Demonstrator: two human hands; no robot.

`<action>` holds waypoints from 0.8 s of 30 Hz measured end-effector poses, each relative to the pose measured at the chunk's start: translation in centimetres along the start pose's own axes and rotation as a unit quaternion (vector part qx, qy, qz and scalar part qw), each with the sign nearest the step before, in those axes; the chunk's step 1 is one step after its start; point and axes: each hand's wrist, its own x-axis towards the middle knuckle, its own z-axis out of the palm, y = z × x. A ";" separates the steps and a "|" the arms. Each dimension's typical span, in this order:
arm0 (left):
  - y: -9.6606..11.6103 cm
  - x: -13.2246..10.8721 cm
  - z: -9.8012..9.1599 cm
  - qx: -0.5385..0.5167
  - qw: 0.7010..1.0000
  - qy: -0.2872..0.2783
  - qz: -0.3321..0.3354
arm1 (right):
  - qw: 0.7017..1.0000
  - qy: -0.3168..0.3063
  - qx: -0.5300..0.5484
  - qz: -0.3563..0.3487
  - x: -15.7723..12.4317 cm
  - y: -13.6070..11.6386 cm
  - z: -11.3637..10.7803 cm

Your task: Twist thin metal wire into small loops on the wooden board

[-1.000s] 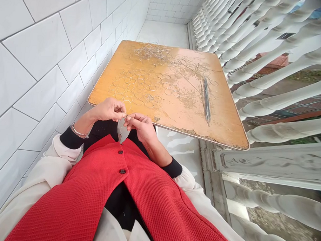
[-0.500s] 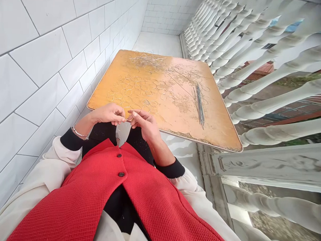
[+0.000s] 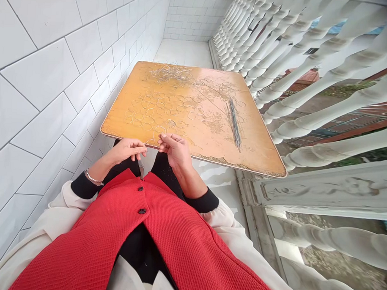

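Note:
My left hand (image 3: 130, 150) is closed in a pinch, palm turned down, just off the table's near edge. Facing it, my right hand (image 3: 176, 152) pinches with thumb and forefinger at the same edge. A thin wire (image 3: 153, 146) spans the small gap between the fingertips; its exact shape is too fine to make out. Beyond the hands, many thin wire rings (image 3: 147, 109) lie spread over the left half of the table (image 3: 209, 139). A bundle of straight grey wires (image 3: 235, 125) rests on the right side.
A tangled heap of wire (image 3: 172, 73) sits at the table's far edge. The white tiled wall (image 3: 53, 76) runs along the left. White balusters (image 3: 308, 123) line the right side. Worn, peeling patches mark the tabletop's near edge.
My hands have moved apart and the gap between the fingertips is wider. The left hand has dropped slightly toward my lap. The view has shifted a little.

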 end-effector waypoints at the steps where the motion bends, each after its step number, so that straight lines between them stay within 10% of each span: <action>1: -0.2 0.0 0.2 -0.011 1.000 0.001 0.001 | 1.000 0.000 0.000 0.002 0.0 0.0 -0.1; 24: -1.4 1.4 3.1 -0.092 0.995 -0.023 0.015 | 0.999 -0.035 -0.032 0.017 -0.9 0.9 -2.2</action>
